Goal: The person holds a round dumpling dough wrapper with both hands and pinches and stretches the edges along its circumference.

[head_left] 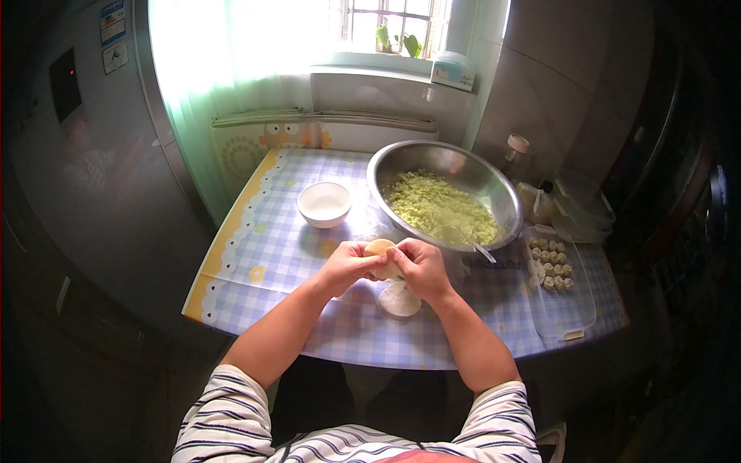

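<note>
Between my two hands is a round, pale yellow dumpling wrapper [379, 248], held up over the table. My left hand [345, 266] pinches its left side and my right hand [421, 268] grips the right side, thumbs close together. Fingers cover part of it, so whether filling lies inside cannot be made out. Just below, a whitish, floury pile of what look like wrappers [399, 301] rests on the cloth. Beyond my hands stands a large steel bowl [378, 166] of chopped green filling [440, 204], with a spoon [482, 251] leaning in it.
A white bowl [324, 204] sits left of the steel one. On the right, a clear plastic tray [567, 316] carries several small shaped dumplings [552, 262]. Behind it are lidded containers [579, 208] and a bottle [515, 147]. The checked tablecloth [270, 297] ends near my body.
</note>
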Demonstrator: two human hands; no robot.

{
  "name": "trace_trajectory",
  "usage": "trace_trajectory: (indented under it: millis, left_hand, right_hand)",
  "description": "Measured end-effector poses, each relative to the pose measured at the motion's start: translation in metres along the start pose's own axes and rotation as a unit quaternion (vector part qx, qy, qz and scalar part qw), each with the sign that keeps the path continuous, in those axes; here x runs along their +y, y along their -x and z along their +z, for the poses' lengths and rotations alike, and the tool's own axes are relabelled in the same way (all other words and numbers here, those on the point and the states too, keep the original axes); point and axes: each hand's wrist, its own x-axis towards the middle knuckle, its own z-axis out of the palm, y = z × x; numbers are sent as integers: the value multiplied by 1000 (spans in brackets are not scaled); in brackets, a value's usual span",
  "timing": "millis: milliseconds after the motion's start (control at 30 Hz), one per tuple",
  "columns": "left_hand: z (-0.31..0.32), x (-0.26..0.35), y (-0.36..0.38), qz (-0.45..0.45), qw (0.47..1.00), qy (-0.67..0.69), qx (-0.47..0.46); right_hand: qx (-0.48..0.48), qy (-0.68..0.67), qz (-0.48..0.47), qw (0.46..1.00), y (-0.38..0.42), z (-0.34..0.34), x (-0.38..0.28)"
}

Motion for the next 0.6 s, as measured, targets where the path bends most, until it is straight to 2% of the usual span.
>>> trace_trajectory:
  millis: [300,600]
  left_hand:
    - [1,4,2,-10,1000,-1,-8]
    - [5,7,3,-1,1000,11,9]
  right_hand:
    - [9,-41,10,999,0,3,3]
    - [-6,-7,11,1000,-1,-1,1]
